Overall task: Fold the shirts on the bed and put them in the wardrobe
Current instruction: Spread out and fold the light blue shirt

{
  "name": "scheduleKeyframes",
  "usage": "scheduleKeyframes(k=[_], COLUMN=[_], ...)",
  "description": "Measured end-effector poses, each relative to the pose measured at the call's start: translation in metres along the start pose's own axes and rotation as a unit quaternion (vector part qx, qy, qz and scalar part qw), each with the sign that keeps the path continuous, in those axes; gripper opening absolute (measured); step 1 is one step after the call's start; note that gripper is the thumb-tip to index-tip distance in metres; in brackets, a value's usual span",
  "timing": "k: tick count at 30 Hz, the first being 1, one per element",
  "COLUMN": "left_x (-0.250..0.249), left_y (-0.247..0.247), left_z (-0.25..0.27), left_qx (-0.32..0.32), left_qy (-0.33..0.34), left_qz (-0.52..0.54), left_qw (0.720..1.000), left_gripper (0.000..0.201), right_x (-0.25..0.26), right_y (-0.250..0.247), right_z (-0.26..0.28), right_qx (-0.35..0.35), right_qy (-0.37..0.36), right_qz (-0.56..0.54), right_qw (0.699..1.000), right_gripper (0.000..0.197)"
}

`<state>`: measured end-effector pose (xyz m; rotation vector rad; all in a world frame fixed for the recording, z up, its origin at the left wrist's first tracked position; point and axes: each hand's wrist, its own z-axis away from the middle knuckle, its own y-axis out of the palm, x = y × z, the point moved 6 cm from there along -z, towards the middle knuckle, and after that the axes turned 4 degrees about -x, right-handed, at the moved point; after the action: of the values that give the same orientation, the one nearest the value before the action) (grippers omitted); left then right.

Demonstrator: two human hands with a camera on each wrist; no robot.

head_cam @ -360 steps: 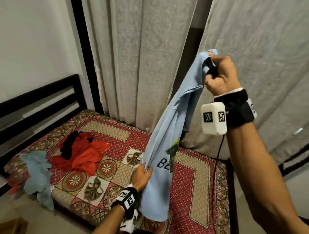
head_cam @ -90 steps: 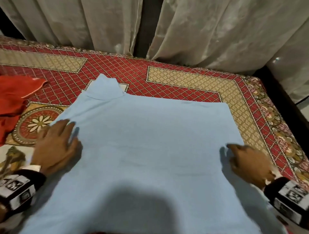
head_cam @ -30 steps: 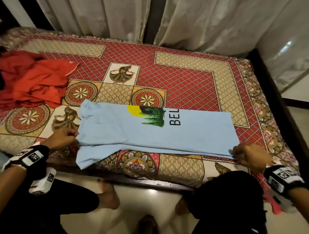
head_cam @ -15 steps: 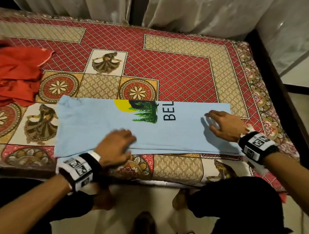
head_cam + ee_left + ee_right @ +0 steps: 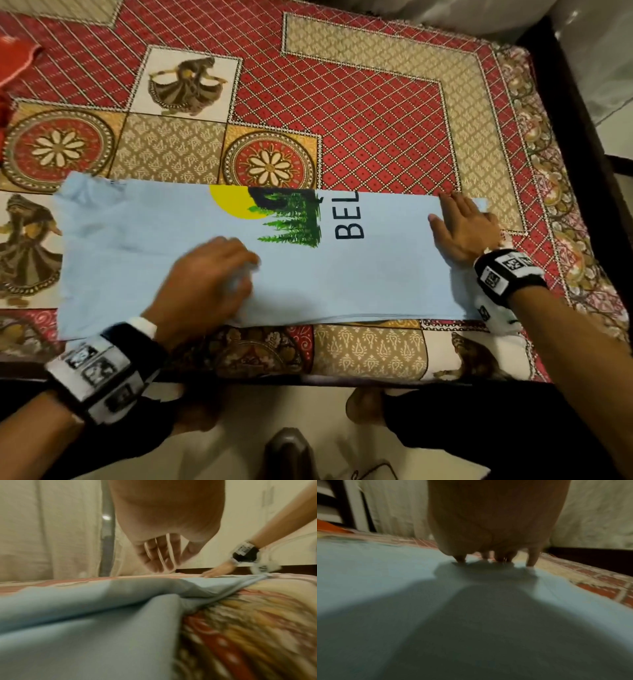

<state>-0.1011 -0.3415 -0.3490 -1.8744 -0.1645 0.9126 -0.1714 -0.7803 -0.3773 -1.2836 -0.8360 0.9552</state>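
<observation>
A light blue shirt (image 5: pixel 376 270) with a tree print and the letters BEL lies folded into a long strip along the near edge of the bed (image 5: pixel 376 102). My left hand (image 5: pixel 219 270) is over the middle of the strip, just left of the print. In the left wrist view its fingers (image 5: pixel 159 558) are straight and hang slightly above the blue cloth (image 5: pixel 77 615). My right hand (image 5: pixel 459 229) lies flat on the right end of the shirt. There its fingertips (image 5: pixel 498 558) press on the fabric (image 5: pixel 385 568).
A crumpled red shirt (image 5: pixel 17 54) lies at the far left of the patterned bed cover. The dark bed frame (image 5: pixel 582 113) runs down the right side. Pale curtains (image 5: pixel 51 527) hang behind the bed. My knees and feet are on the floor (image 5: pixel 260 404) below the near edge.
My left hand has slid from the shirt's near edge up onto its middle, toward the print. My right hand stays flat on the right end. The head view has come closer.
</observation>
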Motion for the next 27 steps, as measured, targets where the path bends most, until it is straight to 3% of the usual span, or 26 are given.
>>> scheduleKeyframes(k=[3,6,8,10,12,15,18,20,22,24,27], left_x=[0.062,0.113,0.157,0.197,0.219,0.22,0.194,0.176,0.173,0.174,0.176], left_y=[-0.038,-0.082,-0.09,-0.08,-0.072,-0.072,-0.104,-0.121,-0.127,-0.123,-0.11], left_z=[0.004,0.02,0.032,0.051,0.07,0.073,0.063,0.06,0.063,0.068,0.071], left_qx=[-0.054,-0.153,-0.126,-0.056,-0.034,-0.075,-0.208,-0.259,-0.249,-0.198,-0.1], left_qy=[-0.131,-0.184,-0.211,-0.281,-0.332,-0.318,-0.262,-0.255,-0.28,-0.29,-0.257], left_qz=[0.055,0.039,-0.043,-0.104,-0.112,-0.065,-0.042,-0.03,0.026,0.073,0.033], left_qw=[0.988,0.97,0.968,0.952,0.936,0.943,0.941,0.931,0.927,0.933,0.961], left_gripper=[0.02,0.031,0.047,0.064,0.072,0.07,0.041,0.027,0.029,0.037,0.046], right_x=[0.002,0.058,0.132,0.212,0.262,0.278,0.296,0.32,0.35,0.372,0.394], right_y=[0.004,-0.025,-0.035,-0.022,0.012,0.04,0.017,-0.002,-0.005,-0.001,0.006], right_z=[0.002,0.007,0.03,0.067,0.099,0.123,0.136,0.141,0.137,0.126,0.11], right_qx=[0.009,-0.045,-0.092,-0.058,0.004,0.003,-0.047,-0.051,-0.004,0.018,0.081], right_qy=[0.011,-0.004,-0.067,-0.124,-0.135,-0.093,-0.096,-0.091,-0.042,0.022,0.088], right_qz=[0.002,-0.04,-0.105,-0.122,-0.126,-0.124,-0.192,-0.285,-0.358,-0.4,-0.413], right_qw=[1.0,0.998,0.988,0.983,0.983,0.988,0.976,0.953,0.933,0.916,0.903], right_gripper=[0.076,0.072,0.065,0.071,0.077,0.076,0.068,0.054,0.05,0.057,0.058])
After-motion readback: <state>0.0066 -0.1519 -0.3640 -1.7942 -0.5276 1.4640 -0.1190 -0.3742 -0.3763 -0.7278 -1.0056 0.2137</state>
